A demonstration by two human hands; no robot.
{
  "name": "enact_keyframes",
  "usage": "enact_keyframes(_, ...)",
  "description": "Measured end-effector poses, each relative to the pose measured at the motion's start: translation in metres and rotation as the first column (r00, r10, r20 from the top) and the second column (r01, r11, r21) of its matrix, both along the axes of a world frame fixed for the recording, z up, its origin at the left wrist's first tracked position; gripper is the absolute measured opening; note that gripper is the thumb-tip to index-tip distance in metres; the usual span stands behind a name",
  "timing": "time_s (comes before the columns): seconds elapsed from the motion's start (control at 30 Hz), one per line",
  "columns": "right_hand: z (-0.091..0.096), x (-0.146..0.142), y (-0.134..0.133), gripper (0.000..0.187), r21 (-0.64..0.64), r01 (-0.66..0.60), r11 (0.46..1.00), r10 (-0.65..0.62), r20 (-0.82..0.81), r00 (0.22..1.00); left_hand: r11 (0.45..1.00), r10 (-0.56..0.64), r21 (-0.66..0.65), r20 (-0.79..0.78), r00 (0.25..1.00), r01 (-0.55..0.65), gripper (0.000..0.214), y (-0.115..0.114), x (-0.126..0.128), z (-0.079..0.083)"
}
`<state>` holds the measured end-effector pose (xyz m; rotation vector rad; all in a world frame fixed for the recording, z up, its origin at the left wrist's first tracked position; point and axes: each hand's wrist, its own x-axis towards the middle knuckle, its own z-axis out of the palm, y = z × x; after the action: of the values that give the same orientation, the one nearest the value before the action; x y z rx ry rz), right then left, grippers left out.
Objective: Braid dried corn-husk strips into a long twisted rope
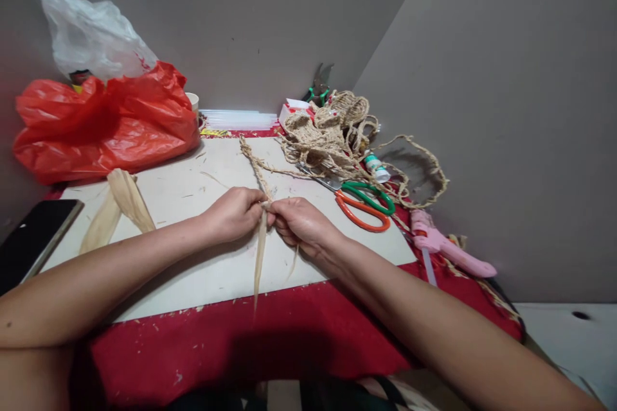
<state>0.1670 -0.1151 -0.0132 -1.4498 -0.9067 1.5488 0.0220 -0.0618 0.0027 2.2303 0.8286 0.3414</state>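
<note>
Near the middle of a white board [202, 289], my left hand [236, 213] and my right hand [299, 223] meet at the lower end of a braided straw rope [257, 170]. Fingers of both hands are pinched closed on it, thumbs close together. A flat pale husk strip [261, 250] hangs down from between them, and a thinner strand [294, 262] trails below my right hand. The rope runs away from me, then a thin length leads right to a heaped coil of straw rope [332, 135]. Exactly how the strands cross is hidden by my fingers.
Scissors [364, 202] with one green and one orange handle lie right of my hands. A pink glue gun [450, 247] rests farther right. Loose dry husks [128, 202] and a phone [36, 237] are at left, below a red plastic bag [110, 125]. Pruning shears [319, 87] stand behind the coil.
</note>
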Motion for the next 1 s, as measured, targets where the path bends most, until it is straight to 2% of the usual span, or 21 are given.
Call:
enact_keyframes(0.17, 0.001, -0.004, -0.001, 0.019, 0.009, 0.037, 0.999, -0.037, 0.003, 0.999, 0.972, 0.047, 0.236, -0.231, 0.972, 0.009, 0.028, -0.005, -0.002, 0.01)
enact_keyframes(0.27, 0.0, -0.005, -0.003, 0.019, 0.023, 0.039, 0.999, -0.038, -0.026, 0.999, 0.946, 0.103, 0.323, -0.354, 0.929, 0.018, 0.033, -0.013, -0.002, 0.014)
enact_keyframes(0.47, -0.004, -0.004, -0.006, 0.032, 0.037, 0.011, 0.999, -0.005, -0.136, 0.991, 0.926, 0.113, 0.368, -0.471, 0.875, 0.079, 0.031, -0.028, -0.001, 0.016)
enact_keyframes(0.63, -0.003, -0.002, -0.007, 0.03, -0.011, 0.005, 1.0, -0.007, -0.196, 0.981, 0.921, 0.094, 0.375, -0.481, 0.872, 0.108, 0.029, -0.036, 0.003, 0.009)
enact_keyframes(0.7, -0.001, -0.001, -0.007, 0.03, -0.02, -0.004, 1.0, -0.001, -0.216, 0.976, 0.918, 0.089, 0.379, -0.493, 0.866, 0.121, 0.029, -0.042, 0.003, 0.01)
enact_keyframes(0.77, 0.001, 0.001, -0.007, 0.024, -0.052, -0.024, 0.998, 0.01, -0.252, 0.968, 0.914, 0.034, 0.367, -0.499, 0.866, 0.176, 0.029, -0.047, 0.002, 0.014)
enact_keyframes(0.87, 0.003, 0.008, -0.006, 0.013, -0.089, -0.065, 0.994, 0.031, -0.345, 0.938, 0.921, -0.058, 0.333, -0.392, 0.918, 0.2, 0.032, -0.044, -0.002, 0.023)
enact_keyframes(0.93, 0.003, 0.013, -0.004, 0.013, -0.085, -0.094, 0.992, 0.049, -0.428, 0.902, 0.946, 0.012, 0.32, -0.192, 0.981, 0.051, 0.035, -0.033, -0.004, 0.026)
enact_keyframes(1.0, 0.002, 0.018, -0.002, 0.013, -0.074, -0.136, 0.988, 0.082, -0.5, 0.862, 0.963, 0.157, 0.212, 0.053, 0.986, -0.165, 0.027, -0.019, -0.004, 0.023)
